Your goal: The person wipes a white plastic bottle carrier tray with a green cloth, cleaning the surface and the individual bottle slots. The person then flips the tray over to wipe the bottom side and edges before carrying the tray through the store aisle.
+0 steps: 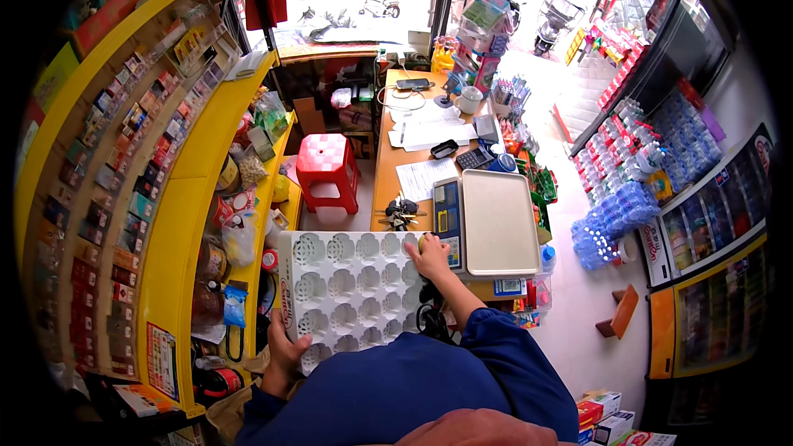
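Observation:
A white plastic bottle tray [334,263] with rows of flower-shaped recesses is tilted up in front of my body. Its left side wall bears red and dark print. My left hand [286,347] grips that left edge near the lower corner, thumb over the top face. My right hand [432,255] is at the tray's far right corner, fingers bent around a small yellowish-green piece [424,240], mostly covered, so its kind is unclear. Just right of that hand stands a counter scale [447,223] with a beige weighing pan [500,223]. A bunch of keys [401,214] lies beyond the tray.
The wooden desk [384,181] bears papers [427,176], a calculator [474,158], a phone [414,83] and a mug [468,99]. A red plastic stool [327,167] stands left of it. Yellow shelving [167,229] runs along my left. Packs of bottled water [613,217] sit right.

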### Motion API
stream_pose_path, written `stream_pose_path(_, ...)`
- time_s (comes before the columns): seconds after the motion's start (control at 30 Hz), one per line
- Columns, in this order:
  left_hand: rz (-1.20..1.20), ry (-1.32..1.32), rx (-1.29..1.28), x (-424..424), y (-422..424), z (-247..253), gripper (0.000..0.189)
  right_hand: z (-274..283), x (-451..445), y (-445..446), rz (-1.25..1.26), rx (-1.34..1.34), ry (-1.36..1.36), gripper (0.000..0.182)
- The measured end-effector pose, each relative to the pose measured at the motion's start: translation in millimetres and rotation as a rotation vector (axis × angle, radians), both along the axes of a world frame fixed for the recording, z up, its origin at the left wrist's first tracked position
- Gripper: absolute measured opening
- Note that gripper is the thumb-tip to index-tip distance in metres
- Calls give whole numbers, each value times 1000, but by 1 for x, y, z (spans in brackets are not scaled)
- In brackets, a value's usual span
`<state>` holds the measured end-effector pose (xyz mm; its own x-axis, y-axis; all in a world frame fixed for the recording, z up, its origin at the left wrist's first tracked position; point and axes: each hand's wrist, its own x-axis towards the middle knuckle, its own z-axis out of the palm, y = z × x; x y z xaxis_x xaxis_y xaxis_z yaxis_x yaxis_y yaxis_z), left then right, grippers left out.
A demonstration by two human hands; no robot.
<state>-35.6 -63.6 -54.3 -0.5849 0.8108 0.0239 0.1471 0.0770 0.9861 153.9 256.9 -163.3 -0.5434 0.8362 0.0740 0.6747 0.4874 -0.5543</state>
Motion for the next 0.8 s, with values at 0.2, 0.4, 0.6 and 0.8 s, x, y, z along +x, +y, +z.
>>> stream_pose_path(0.2,11,63,0,0,6,5,71,-31,4,14,-31,-86,69,51)
stream_pose_path(0.4,14,78,1,1,8,8,73,-63,10,28,-71,-495,348,54)
stream_pose_path(0.6,11,56,52,-3,11,9,63,-39,9,3,1,41,124,51)
stream_pose_path(0.8,5,95,19,-6,11,11,60,-7,17,7,153,124,-69,50)
